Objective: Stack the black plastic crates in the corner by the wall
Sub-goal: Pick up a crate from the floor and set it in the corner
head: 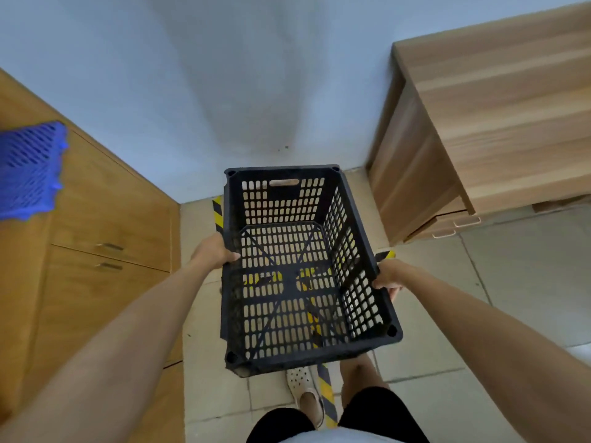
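From the head camera, a person holds a black perforated plastic crate (300,270) out in front at arm's length, open side up and tilted a little, with its far end nearer the pale blue-white wall (198,75); the crate is off the floor, carried above the beige tiled floor (447,330), and its slotted base lets the tiles and a yellow-and-black striped floor tape (327,391) show through. The left hand (213,251) grips the rim of the crate's left long side, thumb curled over the top edge and the other fingers hidden outside the wall; the right hand (388,276) clamps the rim of the right long side in the same way, fingers wrapped under and outside, thumb on top; both hands are closed firmly on the crate. To the left stands a light brown wooden cabinet with metal handles (108,219); a blue slotted plastic crate (28,171) rests on its top at the frame's left edge. To the right a pale wooden desk with drawers (499,123) stands against the wall; the crate hangs over the gap between cabinet and desk. Below the crate a white perforated clog (303,391) and black shorts (377,414) are visible.
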Available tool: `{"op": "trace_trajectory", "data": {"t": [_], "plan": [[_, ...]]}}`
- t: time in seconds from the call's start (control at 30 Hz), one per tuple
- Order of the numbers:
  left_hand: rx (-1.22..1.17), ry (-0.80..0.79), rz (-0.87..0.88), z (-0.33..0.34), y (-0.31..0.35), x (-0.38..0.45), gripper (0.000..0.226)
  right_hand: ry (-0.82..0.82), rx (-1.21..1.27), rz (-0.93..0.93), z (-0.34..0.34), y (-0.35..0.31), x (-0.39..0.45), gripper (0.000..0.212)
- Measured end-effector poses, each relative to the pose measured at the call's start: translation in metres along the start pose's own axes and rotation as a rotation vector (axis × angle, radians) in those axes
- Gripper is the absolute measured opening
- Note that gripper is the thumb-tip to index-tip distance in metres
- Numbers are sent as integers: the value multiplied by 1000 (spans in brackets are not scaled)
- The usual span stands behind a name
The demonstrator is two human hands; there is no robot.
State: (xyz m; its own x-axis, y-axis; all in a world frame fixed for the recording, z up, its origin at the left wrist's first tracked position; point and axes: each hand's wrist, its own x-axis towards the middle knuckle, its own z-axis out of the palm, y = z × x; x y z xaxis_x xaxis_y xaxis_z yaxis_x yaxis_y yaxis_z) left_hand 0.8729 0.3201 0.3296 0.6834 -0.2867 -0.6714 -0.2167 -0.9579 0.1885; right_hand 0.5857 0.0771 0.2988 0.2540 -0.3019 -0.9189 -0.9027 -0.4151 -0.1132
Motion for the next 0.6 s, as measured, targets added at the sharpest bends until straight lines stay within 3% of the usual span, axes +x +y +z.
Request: {"op": "trace_trajectory", "data": {"t": [0.1,0.23,0.5,0.6], "plan": [[-118,20,-46,-10,21,23,28,-64,-53,-21,-37,-8,25,41],[-296,22,-96,-27,48,59,33,-28,-73,-69,-88,-21,56,41],[-361,71,-88,-35,69,133,37,29,-96,-105,-146,-55,116,38],[-362,8,-71,-44,73,168,37,69,-75,-92,-159,-68,140,36]]}}
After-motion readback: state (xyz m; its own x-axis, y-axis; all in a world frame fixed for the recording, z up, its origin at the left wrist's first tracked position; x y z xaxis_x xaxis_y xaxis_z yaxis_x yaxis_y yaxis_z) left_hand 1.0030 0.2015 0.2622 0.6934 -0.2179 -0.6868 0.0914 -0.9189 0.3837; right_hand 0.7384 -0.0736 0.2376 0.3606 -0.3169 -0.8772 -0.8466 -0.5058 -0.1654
